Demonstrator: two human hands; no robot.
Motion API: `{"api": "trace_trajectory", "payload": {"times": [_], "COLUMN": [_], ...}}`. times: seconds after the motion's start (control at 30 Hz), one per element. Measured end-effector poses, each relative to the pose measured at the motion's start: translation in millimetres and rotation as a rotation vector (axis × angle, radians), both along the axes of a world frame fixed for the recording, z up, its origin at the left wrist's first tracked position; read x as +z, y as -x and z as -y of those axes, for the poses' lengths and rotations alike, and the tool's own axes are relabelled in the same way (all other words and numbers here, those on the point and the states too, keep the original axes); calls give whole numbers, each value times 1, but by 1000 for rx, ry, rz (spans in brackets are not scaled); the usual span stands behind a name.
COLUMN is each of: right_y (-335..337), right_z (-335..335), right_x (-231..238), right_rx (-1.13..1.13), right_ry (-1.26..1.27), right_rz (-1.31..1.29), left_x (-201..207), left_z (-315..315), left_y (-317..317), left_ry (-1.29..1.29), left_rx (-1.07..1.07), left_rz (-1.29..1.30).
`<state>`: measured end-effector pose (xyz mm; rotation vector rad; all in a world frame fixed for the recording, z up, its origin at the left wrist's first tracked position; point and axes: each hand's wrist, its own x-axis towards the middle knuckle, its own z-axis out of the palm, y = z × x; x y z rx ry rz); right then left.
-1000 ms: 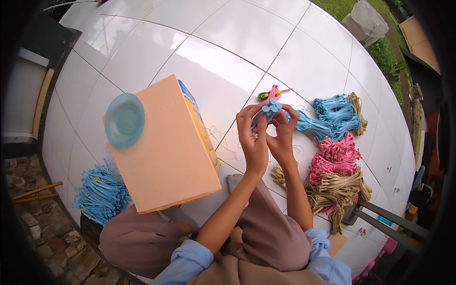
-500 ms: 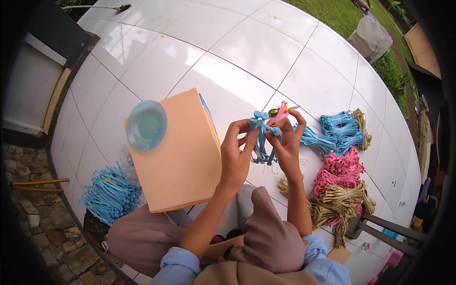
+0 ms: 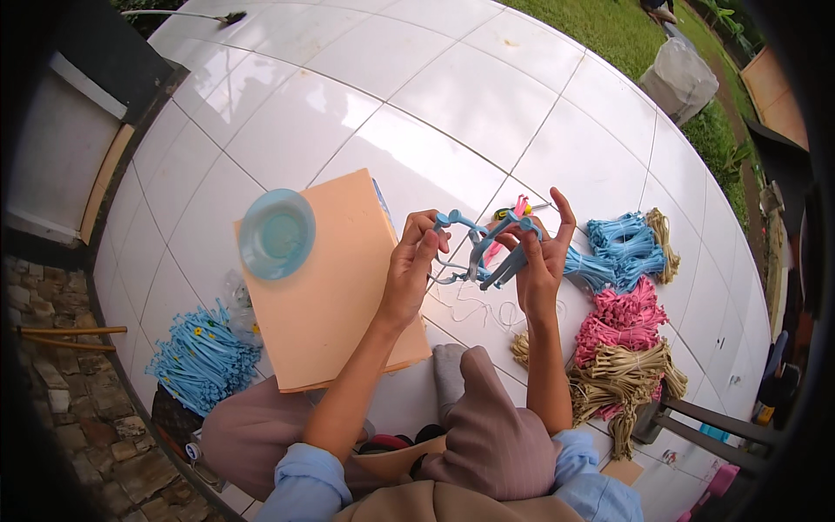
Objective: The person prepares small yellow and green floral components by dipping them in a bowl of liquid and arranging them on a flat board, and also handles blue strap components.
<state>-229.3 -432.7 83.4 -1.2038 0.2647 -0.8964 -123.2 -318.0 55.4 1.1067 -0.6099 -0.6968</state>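
Light blue plastic straps with round knobbed ends [image 3: 477, 252], joined into a loose loop, are stretched between my two hands above the floor. My left hand [image 3: 407, 271] pinches a knobbed end between thumb and fingers. On the other side my right hand [image 3: 541, 261] grips the straps with its thumb and lower fingers, while one finger points up. Behind the straps lie a pink strap piece [image 3: 521, 207] and a yellow-and-black handled tool [image 3: 503, 213], both partly covered. Thin white string [image 3: 487, 311] lies loose on the tiles below my hands.
A peach-coloured board or box [image 3: 335, 322] at left carries a blue bowl [image 3: 277, 235]. Beside it sits a pile of blue straps [image 3: 204, 357]. Bundles of blue [image 3: 624, 248], pink [image 3: 622, 317] and beige straps [image 3: 622, 374] lie at right, near dark chair-like bars [image 3: 722, 418].
My hands have moved apart, the left one leftward and the right one slightly rightward. The blue straps are now spread wider between them, and one right finger has lifted.
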Motion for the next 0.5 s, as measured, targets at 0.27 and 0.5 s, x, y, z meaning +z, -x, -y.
{"api": "trace_trajectory", "payload": {"times": [0.27, 0.5], "right_y": [-10, -17], "right_z": [7, -4], "right_x": [15, 33], "right_rx": [-47, -103], "right_ry": [-170, -266], "right_rz": [75, 257], "left_x": [32, 38], "left_z": [23, 32], "left_y": [-12, 5], "left_ry": [186, 170], "left_rx": [-15, 138], "left_rz": [23, -207]}}
